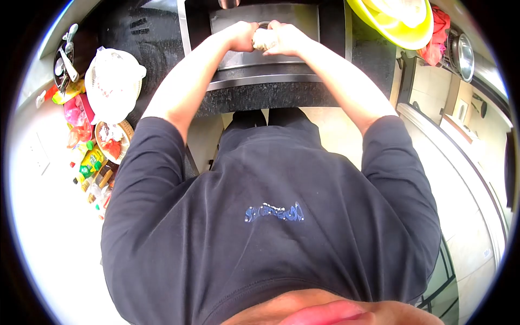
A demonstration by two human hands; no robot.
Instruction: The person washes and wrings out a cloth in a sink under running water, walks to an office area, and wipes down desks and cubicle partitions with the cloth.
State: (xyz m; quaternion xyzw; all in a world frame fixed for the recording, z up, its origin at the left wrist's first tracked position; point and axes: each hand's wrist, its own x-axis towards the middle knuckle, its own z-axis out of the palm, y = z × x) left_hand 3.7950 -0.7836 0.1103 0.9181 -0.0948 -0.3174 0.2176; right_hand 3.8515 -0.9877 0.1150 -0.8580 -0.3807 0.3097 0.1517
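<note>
Over the sink [230, 60], my left hand [242, 36] and my right hand [285, 39] meet around a whitish, crumpled wad [265, 39] that looks like a wet cloth. The fingers of both hands are closed on its two sides, and the wad's middle shows between them. My hands hide its ends. Just behind the wad lies the round drain [264, 25], partly covered by my hands. The tip of a faucet [229, 3] shows at the top edge, left of the drain.
A yellow-green basin [394, 33] stands right of the sink, beside a red plastic bag [436, 35] and a metal bowl [465, 57]. On the left are a white bag-covered basket [114, 81], a round basket [126, 130], a utensil holder [60, 66] and several bottles and packets.
</note>
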